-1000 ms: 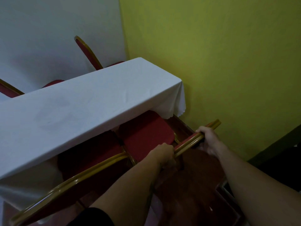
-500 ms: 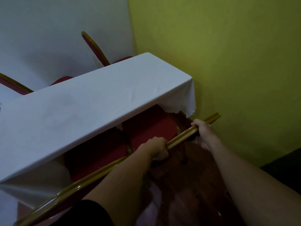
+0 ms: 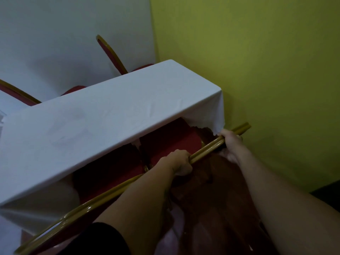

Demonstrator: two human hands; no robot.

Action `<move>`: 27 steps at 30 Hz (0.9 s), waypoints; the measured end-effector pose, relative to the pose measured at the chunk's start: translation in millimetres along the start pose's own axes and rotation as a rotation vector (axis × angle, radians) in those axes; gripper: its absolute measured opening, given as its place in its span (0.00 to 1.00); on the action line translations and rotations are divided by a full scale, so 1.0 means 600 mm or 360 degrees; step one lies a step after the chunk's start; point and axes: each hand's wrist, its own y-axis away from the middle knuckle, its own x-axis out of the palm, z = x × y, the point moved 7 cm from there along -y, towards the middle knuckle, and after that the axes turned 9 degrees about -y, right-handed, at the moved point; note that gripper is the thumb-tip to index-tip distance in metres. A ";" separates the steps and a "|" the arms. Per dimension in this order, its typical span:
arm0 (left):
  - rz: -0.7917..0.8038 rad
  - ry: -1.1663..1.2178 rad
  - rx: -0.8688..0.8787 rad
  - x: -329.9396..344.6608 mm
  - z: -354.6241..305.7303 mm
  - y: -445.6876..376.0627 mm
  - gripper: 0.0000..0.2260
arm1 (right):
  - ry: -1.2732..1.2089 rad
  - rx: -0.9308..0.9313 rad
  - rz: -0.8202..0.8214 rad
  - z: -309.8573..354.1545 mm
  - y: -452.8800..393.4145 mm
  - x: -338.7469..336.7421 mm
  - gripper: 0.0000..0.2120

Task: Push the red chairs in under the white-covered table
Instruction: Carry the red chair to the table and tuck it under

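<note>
Both sets of fingers (image 3: 181, 159) clamp the chair's gold top rail (image 3: 206, 149), left hand (image 3: 179, 162) mid-rail, right hand (image 3: 230, 139) near its end. Since a second ago the red seat (image 3: 169, 138) ahead of them has slid further beneath the table (image 3: 110, 122), its cloth hem now brushing the right knuckles. Nearly home, it seems.

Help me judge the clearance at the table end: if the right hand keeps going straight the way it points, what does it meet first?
Probably the hanging corner of the white tablecloth: the right hand, gripping the gold chair back rail, sits just below it. Depth is unclear.
</note>
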 end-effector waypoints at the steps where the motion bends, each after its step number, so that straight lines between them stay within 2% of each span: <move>1: -0.0007 -0.0031 0.0002 0.001 -0.005 -0.001 0.20 | 0.0011 0.0021 0.0005 0.001 0.001 -0.003 0.08; 6: -0.0032 -0.0061 0.0036 0.001 -0.020 -0.009 0.17 | 0.0070 0.0059 0.0053 0.008 -0.005 -0.014 0.12; 13: -0.0062 0.0173 -0.0028 -0.012 0.020 -0.017 0.20 | -0.0011 -0.0011 0.0021 0.000 -0.012 0.029 0.04; 19: -0.0002 0.0135 -0.0018 -0.020 0.025 -0.021 0.21 | -0.0031 -0.0017 -0.0076 -0.008 -0.023 0.034 0.22; 22: -0.0011 0.0151 -0.0025 -0.031 0.033 -0.027 0.20 | -0.0043 -0.0019 -0.0061 -0.008 -0.029 0.043 0.25; 27: -0.0120 0.0189 -0.0064 -0.027 0.044 -0.031 0.19 | -0.0053 -0.0043 -0.0107 -0.005 -0.033 0.052 0.25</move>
